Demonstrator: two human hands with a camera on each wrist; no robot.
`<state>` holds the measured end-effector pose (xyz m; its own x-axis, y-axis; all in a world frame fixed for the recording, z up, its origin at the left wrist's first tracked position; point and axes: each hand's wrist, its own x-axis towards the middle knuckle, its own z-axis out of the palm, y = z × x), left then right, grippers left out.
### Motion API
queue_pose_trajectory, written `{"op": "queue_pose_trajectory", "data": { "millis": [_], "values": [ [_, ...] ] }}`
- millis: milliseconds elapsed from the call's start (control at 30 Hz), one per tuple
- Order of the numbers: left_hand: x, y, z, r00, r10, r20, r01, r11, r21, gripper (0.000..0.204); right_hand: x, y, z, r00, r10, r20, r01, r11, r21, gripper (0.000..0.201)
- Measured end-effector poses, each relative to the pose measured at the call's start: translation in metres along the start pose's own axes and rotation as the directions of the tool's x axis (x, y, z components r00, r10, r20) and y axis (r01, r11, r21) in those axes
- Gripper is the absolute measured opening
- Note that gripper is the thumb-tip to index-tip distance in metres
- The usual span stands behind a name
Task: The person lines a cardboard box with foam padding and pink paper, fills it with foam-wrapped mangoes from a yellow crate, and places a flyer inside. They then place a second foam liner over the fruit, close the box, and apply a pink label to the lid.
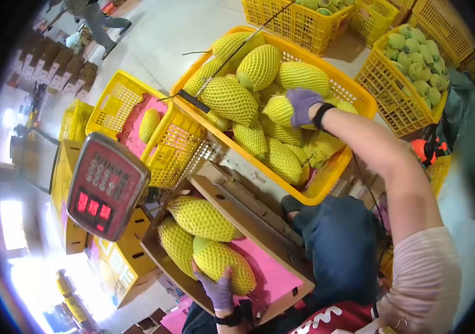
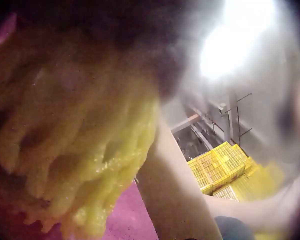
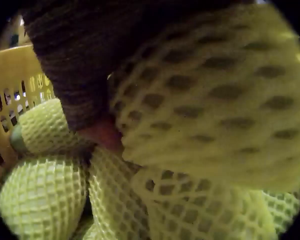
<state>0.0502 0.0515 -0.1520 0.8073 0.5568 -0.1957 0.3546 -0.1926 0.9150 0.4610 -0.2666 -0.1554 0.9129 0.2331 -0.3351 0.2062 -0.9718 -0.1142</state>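
Note:
In the head view my right hand point(image 1: 304, 106), in a purple fingerless glove, grips a fruit in a yellow foam net point(image 1: 278, 110) on top of the pile in a large yellow crate point(image 1: 326, 195). The right wrist view has a bare fingertip point(image 3: 102, 135) against that netted fruit point(image 3: 215, 105), close up. My gloved left hand point(image 1: 216, 289) holds the lower end of another netted fruit point(image 1: 229, 264) in a cardboard box point(image 1: 279, 253). Two more netted fruits point(image 1: 201, 218) lie beside it on pink paper point(image 1: 271, 267). A blurred netted fruit point(image 2: 90, 165) fills much of the left wrist view.
A scale display with red digits point(image 1: 107, 186) stands left of the box. Behind it, a smaller yellow crate point(image 1: 176, 147) holds one netted fruit point(image 1: 149, 125). A thin rod point(image 1: 232, 55) crosses the large crate's corner. More filled crates point(image 1: 393, 111) stand right; a person point(image 1: 95, 25) walks far left.

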Motion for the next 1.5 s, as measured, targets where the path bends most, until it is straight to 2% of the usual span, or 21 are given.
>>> {"op": "queue_pose_trajectory", "data": {
  "millis": [67, 167, 233, 300, 367, 433, 467, 600, 667, 767, 833, 933, 967, 1033, 1133, 1200, 1300, 1333, 1367, 1433, 1500],
  "values": [
    [0.000, 0.004, 0.001, 1.000, 0.006, 0.012, -0.006, 1.000, -0.023, 0.093, -0.037, 0.018, -0.034, 0.989, -0.006, 0.149, -0.027, 0.976, 0.217, 0.069],
    [0.001, -0.003, -0.002, 0.998, -0.034, 0.058, 0.047, 0.974, -0.224, 0.089, -0.114, 0.019, -0.058, 0.959, -0.284, 0.006, 0.236, 0.807, 0.542, 0.077],
    [0.002, -0.012, -0.008, 1.000, -0.004, 0.017, 0.007, 0.986, -0.167, 0.088, -0.158, 0.005, -0.058, 0.882, -0.453, -0.128, 0.378, 0.518, 0.768, 0.081],
    [-0.009, -0.003, -0.019, 0.998, -0.057, 0.017, 0.059, 0.987, -0.152, 0.081, -0.209, -0.041, -0.065, 0.770, -0.613, -0.180, 0.282, 0.074, 0.957, 0.075],
    [-0.029, 0.012, -0.022, 0.990, -0.087, 0.111, 0.137, 0.788, -0.601, 0.075, -0.252, -0.095, -0.082, 0.668, -0.717, -0.198, 0.389, 0.110, 0.915, 0.073],
    [-0.058, 0.041, -0.039, 0.970, -0.216, 0.114, 0.227, 0.630, -0.743, 0.072, -0.267, -0.128, -0.048, 0.726, -0.639, -0.254, 0.516, 0.263, 0.815, 0.084],
    [-0.063, 0.025, -0.051, 0.976, -0.134, 0.170, 0.216, 0.548, -0.808, 0.071, -0.277, -0.152, -0.039, 0.801, -0.586, -0.122, 0.392, 0.359, 0.847, 0.086],
    [-0.110, 0.069, -0.080, 0.985, -0.153, 0.075, 0.150, 0.573, -0.805, 0.073, -0.276, -0.236, 0.066, 0.914, -0.405, -0.024, 0.275, 0.574, 0.771, 0.092],
    [-0.123, 0.059, -0.082, 0.987, -0.162, 0.008, 0.103, 0.587, -0.803, 0.073, -0.281, -0.266, 0.100, 0.972, -0.213, -0.103, 0.234, 0.793, 0.562, 0.089],
    [-0.126, 0.028, -0.072, 0.975, -0.196, -0.104, 0.039, 0.612, -0.790, 0.081, -0.290, -0.291, 0.120, 0.983, -0.185, 0.019, 0.153, 0.861, 0.486, 0.086],
    [-0.122, 0.021, -0.057, 0.970, -0.111, -0.216, -0.056, 0.762, -0.645, 0.087, -0.292, -0.283, 0.111, 0.978, -0.195, 0.081, 0.121, 0.832, 0.542, 0.083],
    [-0.122, 0.023, -0.041, 0.955, -0.134, -0.263, -0.062, 0.779, -0.624, 0.089, -0.313, -0.258, 0.072, 0.906, -0.423, -0.025, 0.367, 0.755, 0.544, 0.087],
    [-0.118, 0.018, -0.035, 0.943, -0.120, -0.311, -0.093, 0.801, -0.591, 0.089, -0.323, -0.247, 0.067, 0.846, -0.517, 0.131, 0.274, 0.632, 0.725, 0.085],
    [-0.115, -0.005, -0.026, 0.940, -0.087, -0.330, -0.096, 0.860, -0.501, 0.078, -0.329, -0.236, 0.113, 0.606, -0.795, 0.002, 0.433, 0.332, 0.838, 0.090],
    [-0.124, -0.023, -0.023, 0.918, -0.064, -0.391, 0.009, 0.990, -0.141, 0.071, -0.342, -0.242, 0.106, 0.568, -0.793, 0.220, 0.493, 0.542, 0.680, 0.095],
    [-0.133, -0.030, -0.038, 0.985, -0.142, -0.100, 0.075, 0.868, -0.490, 0.064, -0.344, -0.250, 0.107, 0.591, -0.782, 0.197, 0.540, 0.565, 0.623, 0.094],
    [-0.152, -0.015, -0.038, 0.987, 0.128, -0.098, -0.146, 0.969, -0.200, 0.080, -0.346, -0.259, 0.148, 0.682, -0.726, 0.090, 0.597, 0.624, 0.505, 0.083],
    [-0.159, 0.004, -0.033, 0.958, 0.267, -0.100, -0.244, 0.949, 0.198, 0.074, -0.341, -0.252, 0.138, 0.705, -0.704, 0.087, 0.580, 0.643, 0.500, 0.083],
    [-0.168, 0.029, -0.032, 0.914, 0.402, -0.060, -0.300, 0.768, 0.566, 0.069, -0.338, -0.247, 0.119, 0.615, -0.759, 0.215, 0.635, 0.638, 0.435, 0.074],
    [-0.166, 0.059, -0.026, 0.915, 0.399, 0.061, -0.365, 0.752, 0.549, 0.060, -0.330, -0.223, 0.059, 0.460, -0.819, 0.343, 0.733, 0.568, 0.374, 0.051],
    [-0.156, 0.068, -0.025, 0.910, 0.383, 0.162, -0.407, 0.743, 0.531, 0.051, -0.297, -0.174, -0.001, 0.524, -0.846, 0.102, 0.719, 0.503, 0.480, 0.041]
  ]
}}
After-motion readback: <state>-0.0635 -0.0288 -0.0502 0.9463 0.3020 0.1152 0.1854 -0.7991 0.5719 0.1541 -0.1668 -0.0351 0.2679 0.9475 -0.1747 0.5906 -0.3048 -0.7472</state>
